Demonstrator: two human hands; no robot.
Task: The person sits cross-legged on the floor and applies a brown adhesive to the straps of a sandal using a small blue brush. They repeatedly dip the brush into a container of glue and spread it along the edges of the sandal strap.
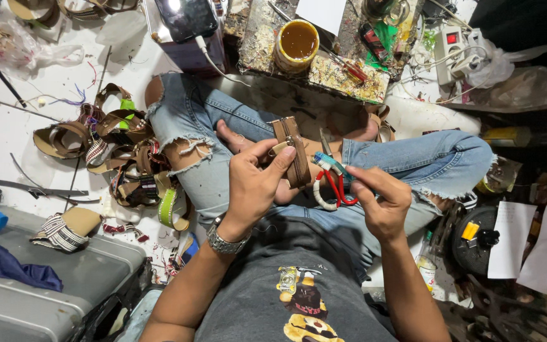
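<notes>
While the left hand (pixel 257 180) pinches the light, pliable brown leather strap piece (pixel 292 152) over the lap, right-hand fingers (pixel 375 190) close on red-and-white-handled scissors (pixel 332 180) (grip the strap's stiffer stitched edges).

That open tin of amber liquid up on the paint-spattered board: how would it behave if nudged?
The open tin is probably heavy for its size, nearly full. It would likely slop over under a sharp push. It stands near the edge of the board, so it may tip off.
</notes>
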